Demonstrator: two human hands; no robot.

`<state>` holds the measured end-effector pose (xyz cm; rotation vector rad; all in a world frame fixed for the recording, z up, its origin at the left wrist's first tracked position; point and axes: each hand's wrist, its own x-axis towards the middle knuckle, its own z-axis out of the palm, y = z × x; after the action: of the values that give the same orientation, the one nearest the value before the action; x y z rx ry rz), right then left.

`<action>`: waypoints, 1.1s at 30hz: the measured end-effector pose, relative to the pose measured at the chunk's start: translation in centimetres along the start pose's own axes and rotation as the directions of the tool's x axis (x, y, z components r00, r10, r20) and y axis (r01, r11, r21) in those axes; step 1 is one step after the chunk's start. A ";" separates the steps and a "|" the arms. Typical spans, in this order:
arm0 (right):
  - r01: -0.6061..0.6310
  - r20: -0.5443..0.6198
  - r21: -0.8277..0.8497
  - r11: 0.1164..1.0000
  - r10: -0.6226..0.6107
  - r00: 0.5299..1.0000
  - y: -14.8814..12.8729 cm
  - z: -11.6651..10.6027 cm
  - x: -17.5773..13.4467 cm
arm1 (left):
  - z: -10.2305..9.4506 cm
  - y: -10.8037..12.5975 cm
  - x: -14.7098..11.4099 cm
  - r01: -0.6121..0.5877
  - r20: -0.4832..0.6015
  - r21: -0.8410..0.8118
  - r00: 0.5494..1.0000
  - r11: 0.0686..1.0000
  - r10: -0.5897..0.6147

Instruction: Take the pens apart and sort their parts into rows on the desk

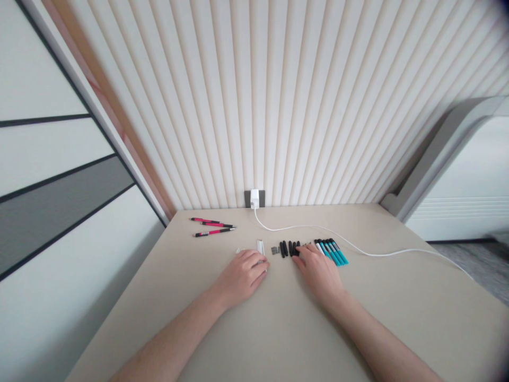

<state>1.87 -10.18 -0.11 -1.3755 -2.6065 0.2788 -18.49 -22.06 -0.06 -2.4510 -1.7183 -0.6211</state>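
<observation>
My left hand [246, 271] rests on the table with its fingers curled together over some thin white tubes [261, 246], whose far ends stick out beyond the fingertips. Small pale pieces [238, 250] show just past its knuckles. My right hand [320, 268] has its thumb and forefinger closed around the near part of a short black grip [297, 246], the last in a row. More black grips [283, 249] lie to the left of it, beside small grey metal parts [275, 250]. Several teal pen barrels with black ends [334, 251] lie side by side, right of that hand.
Three pink-and-black mechanical pencils [214, 232] lie at the table's back left. A white charger [255, 198] is plugged in at the wall, and its cable [350, 244] runs across the back to the right edge. A ribbed panel [258, 106] rises behind the table [254, 334].
</observation>
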 end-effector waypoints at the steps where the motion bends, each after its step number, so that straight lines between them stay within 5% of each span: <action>1: 0.003 -0.005 0.007 1.000 -0.003 1.000 0.1 0.1 0.0 | 0.0 0.0 0.0 -0.002 0.000 0.004 1.000 1.000 0.002; 33: 0.103 -0.052 0.113 0.988 -0.098 0.994 0.9 1.3 0.9 | 0.0 0.0 0.0 -0.004 0.004 0.023 1.000 1.000 0.004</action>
<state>1.77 -9.01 -1.48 -1.1948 -2.5673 0.3725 -18.46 -22.09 -0.11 -2.4413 -1.7122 -0.5923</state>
